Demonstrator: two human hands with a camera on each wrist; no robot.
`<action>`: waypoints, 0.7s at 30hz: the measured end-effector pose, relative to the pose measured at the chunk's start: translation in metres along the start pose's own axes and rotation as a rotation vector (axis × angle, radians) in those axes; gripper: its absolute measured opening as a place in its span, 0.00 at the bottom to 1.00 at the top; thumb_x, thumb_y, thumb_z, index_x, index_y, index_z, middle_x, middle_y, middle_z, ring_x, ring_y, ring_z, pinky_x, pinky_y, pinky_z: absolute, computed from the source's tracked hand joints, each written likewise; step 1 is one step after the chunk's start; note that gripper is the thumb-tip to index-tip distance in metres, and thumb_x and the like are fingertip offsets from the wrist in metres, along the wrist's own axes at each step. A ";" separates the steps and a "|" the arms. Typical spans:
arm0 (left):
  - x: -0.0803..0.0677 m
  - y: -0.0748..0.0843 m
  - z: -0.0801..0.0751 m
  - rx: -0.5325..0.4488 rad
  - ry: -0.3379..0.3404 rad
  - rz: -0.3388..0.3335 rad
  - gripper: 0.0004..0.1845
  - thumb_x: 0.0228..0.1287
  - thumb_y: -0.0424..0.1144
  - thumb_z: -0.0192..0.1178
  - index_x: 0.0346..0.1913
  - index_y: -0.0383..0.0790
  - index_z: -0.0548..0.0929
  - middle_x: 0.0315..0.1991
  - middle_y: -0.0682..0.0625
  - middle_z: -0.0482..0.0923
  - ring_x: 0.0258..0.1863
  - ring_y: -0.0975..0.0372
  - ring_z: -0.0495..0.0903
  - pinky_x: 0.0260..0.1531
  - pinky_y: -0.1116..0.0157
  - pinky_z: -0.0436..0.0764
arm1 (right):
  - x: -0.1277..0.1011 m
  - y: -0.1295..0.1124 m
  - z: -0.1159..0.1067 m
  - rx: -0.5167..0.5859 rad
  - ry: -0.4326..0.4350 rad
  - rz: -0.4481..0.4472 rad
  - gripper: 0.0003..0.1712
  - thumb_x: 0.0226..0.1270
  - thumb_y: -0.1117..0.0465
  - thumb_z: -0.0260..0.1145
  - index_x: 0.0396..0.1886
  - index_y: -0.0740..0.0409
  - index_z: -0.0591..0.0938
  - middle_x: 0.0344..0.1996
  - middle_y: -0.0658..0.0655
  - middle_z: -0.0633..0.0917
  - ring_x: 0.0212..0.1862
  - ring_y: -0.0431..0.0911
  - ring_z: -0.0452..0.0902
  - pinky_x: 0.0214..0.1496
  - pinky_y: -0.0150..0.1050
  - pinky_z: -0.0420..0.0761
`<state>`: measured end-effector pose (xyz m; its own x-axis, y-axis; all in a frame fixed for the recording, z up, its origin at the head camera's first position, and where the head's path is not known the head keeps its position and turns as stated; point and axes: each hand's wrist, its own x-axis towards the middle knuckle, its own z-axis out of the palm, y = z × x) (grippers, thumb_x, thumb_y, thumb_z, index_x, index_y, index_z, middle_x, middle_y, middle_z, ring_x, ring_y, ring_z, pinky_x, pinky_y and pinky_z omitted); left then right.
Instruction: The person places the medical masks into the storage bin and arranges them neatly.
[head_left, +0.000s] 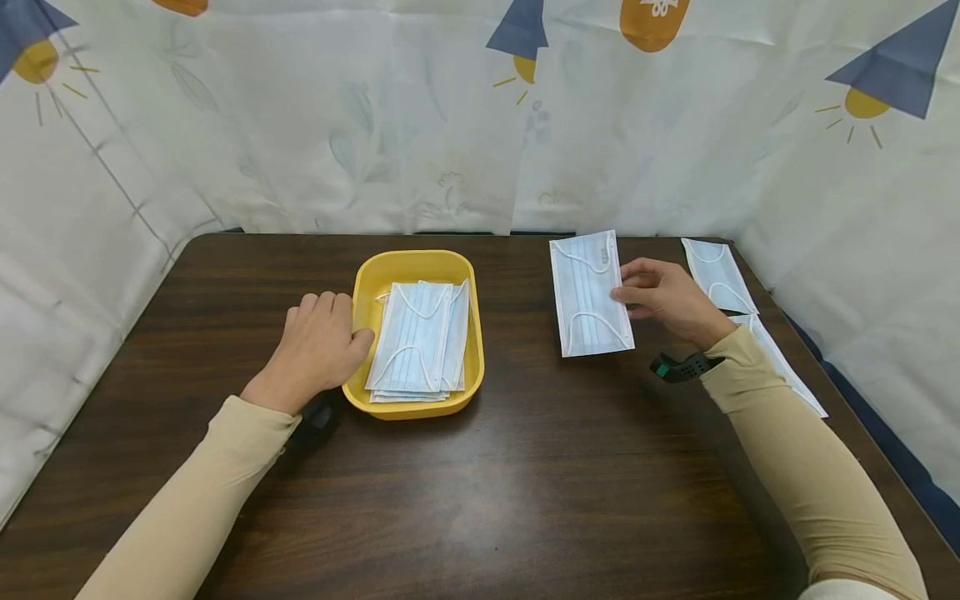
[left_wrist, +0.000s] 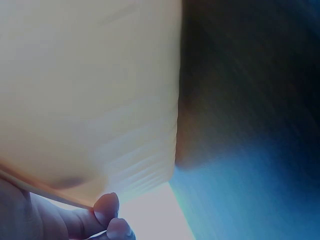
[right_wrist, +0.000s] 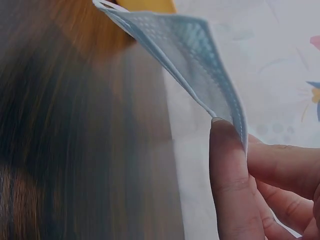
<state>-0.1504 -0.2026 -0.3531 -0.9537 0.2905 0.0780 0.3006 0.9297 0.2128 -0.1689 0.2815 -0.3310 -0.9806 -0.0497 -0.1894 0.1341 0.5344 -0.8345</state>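
Note:
A light blue face mask (head_left: 590, 292) with white ear loops hangs over the table, pinched at its right edge by my right hand (head_left: 660, 297). In the right wrist view, the thumb and fingers grip the mask (right_wrist: 185, 55) along its border. My left hand (head_left: 315, 346) holds the left rim of a yellow plastic basin (head_left: 420, 261). The basin's side wall (left_wrist: 100, 90) fills much of the left wrist view, with fingertips (left_wrist: 106, 207) at its rim. Inside the basin lies a stack of face masks (head_left: 412, 337), loops upward.
More face masks lie at the table's right edge: one mask (head_left: 716, 271) farther back, another (head_left: 783, 367) partly hidden by the right forearm. The dark wooden table (head_left: 465, 517) ends against a patterned white curtain (head_left: 420, 125) at the back and sides.

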 end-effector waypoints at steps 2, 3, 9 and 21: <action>0.000 0.000 0.000 0.000 -0.003 0.000 0.18 0.69 0.44 0.45 0.40 0.28 0.73 0.33 0.39 0.69 0.37 0.46 0.65 0.36 0.54 0.63 | -0.001 -0.002 0.002 0.005 0.000 -0.002 0.27 0.68 0.55 0.72 0.61 0.60 0.74 0.40 0.44 0.86 0.43 0.39 0.84 0.48 0.40 0.88; 0.000 0.000 0.000 0.001 -0.006 0.000 0.18 0.69 0.44 0.44 0.40 0.28 0.73 0.33 0.39 0.69 0.37 0.46 0.65 0.36 0.54 0.64 | -0.001 -0.003 0.003 0.008 -0.003 -0.005 0.27 0.68 0.55 0.72 0.61 0.60 0.74 0.40 0.44 0.86 0.43 0.39 0.84 0.48 0.39 0.88; 0.000 0.001 -0.001 0.002 -0.003 -0.004 0.19 0.69 0.44 0.45 0.42 0.27 0.73 0.33 0.39 0.70 0.38 0.46 0.65 0.37 0.54 0.64 | -0.003 -0.009 0.011 0.052 -0.023 -0.018 0.26 0.68 0.56 0.73 0.59 0.60 0.75 0.38 0.43 0.86 0.43 0.39 0.84 0.47 0.39 0.87; 0.000 0.000 -0.001 0.007 0.008 0.006 0.18 0.69 0.43 0.45 0.41 0.27 0.73 0.34 0.39 0.70 0.38 0.45 0.65 0.37 0.53 0.64 | -0.004 -0.025 0.029 0.170 -0.058 -0.050 0.20 0.68 0.59 0.72 0.56 0.57 0.77 0.38 0.45 0.87 0.41 0.39 0.84 0.44 0.37 0.87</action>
<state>-0.1499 -0.2026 -0.3516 -0.9519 0.2939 0.0869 0.3059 0.9296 0.2057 -0.1638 0.2437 -0.3243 -0.9775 -0.1235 -0.1711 0.1126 0.3803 -0.9180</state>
